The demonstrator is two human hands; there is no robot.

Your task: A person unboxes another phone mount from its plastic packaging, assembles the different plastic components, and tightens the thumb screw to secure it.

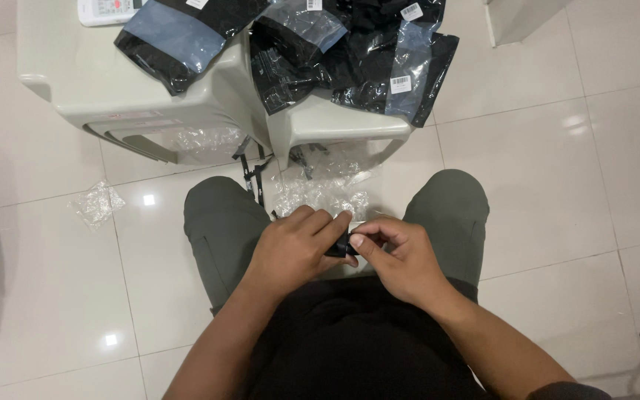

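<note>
Both hands, the left hand (294, 248) and right hand (401, 259), pinch a small black item (340, 244) together over the lap, near crumpled clear plastic wrap (324, 194) on the floor (557, 163)

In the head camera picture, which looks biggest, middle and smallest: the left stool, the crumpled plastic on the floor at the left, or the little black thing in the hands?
1. Left stool
2. Crumpled plastic
3. Little black thing, mostly hidden by fingers
</note>
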